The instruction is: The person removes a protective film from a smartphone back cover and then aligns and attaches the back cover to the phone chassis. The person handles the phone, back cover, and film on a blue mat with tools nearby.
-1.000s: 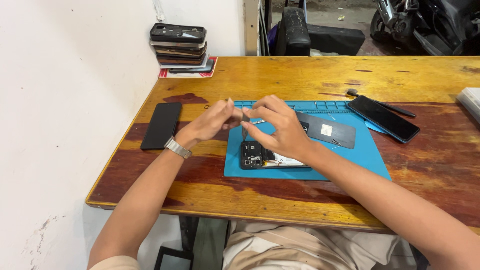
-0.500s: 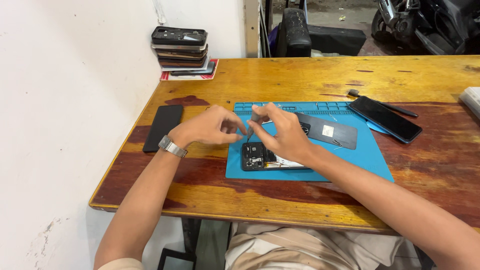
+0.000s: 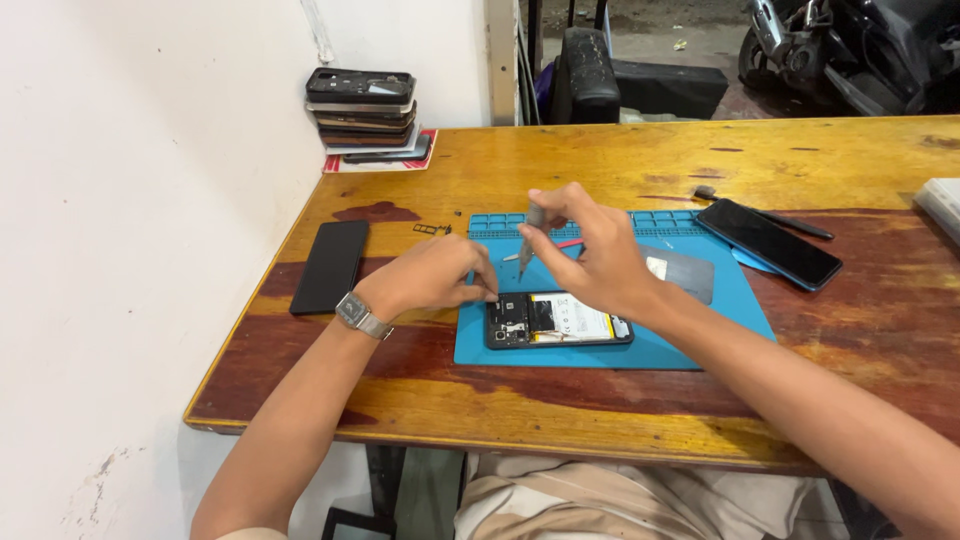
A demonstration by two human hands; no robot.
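Note:
An opened phone [image 3: 558,320] lies back up on a blue repair mat [image 3: 690,345], its battery and circuit board exposed. My left hand [image 3: 432,275], with a metal watch on the wrist, rests at the phone's upper left corner, fingertips touching its edge. My right hand [image 3: 585,245] hovers just above the phone and pinches a thin screwdriver [image 3: 530,235] held nearly upright, tip pointing down toward the board. A grey back cover [image 3: 685,272] lies on the mat behind my right hand.
A black phone [image 3: 330,265] lies face down at the left of the wooden table [image 3: 600,160]. Another dark phone [image 3: 768,242] and a pen-like tool [image 3: 790,222] sit at the right. A stack of phones [image 3: 362,115] stands by the wall. Small parts [image 3: 432,229] lie near the mat.
Both hands have shifted slightly toward the opened phone. My left hand dropped to the phone's corner, and my right hand brought the screwdriver upright over the board.

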